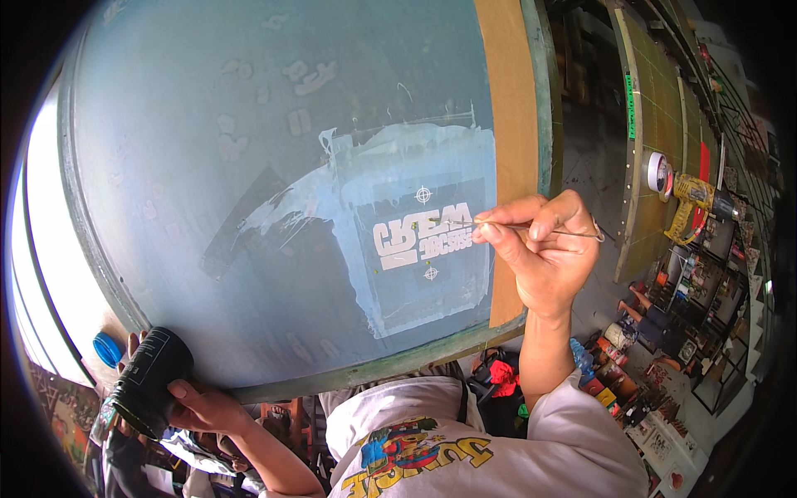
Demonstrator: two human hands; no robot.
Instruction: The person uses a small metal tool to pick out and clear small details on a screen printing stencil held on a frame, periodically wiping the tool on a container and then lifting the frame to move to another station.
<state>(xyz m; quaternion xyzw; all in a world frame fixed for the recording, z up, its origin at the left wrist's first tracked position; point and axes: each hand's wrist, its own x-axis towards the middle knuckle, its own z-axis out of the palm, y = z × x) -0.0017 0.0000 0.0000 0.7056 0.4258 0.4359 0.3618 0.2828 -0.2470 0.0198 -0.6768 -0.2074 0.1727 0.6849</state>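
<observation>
A large screen-printing frame [374, 365] lies in front of me, its mesh [249, 124] blue-grey. A lighter coated patch on it carries pale block lettering [398, 242] and round crosshair marks. My right hand [548, 249] pinches a thin stick-like tool [519, 227] between thumb and fingers. The tool's narrow tip is over the lettering; whether it touches the mesh I cannot tell. At the frame's near left corner, my left hand [203, 405] is wrapped round a black cylindrical container [158, 373], tilted on its side. What the container holds is hidden.
Brown tape [508, 124] runs along the frame's right side. A blue cap [106, 349] sits beside the container. To the right are another screen [643, 166], a white tape roll [656, 172] and a yellow power drill [693, 203]. Cluttered shelves and goods fill the lower right.
</observation>
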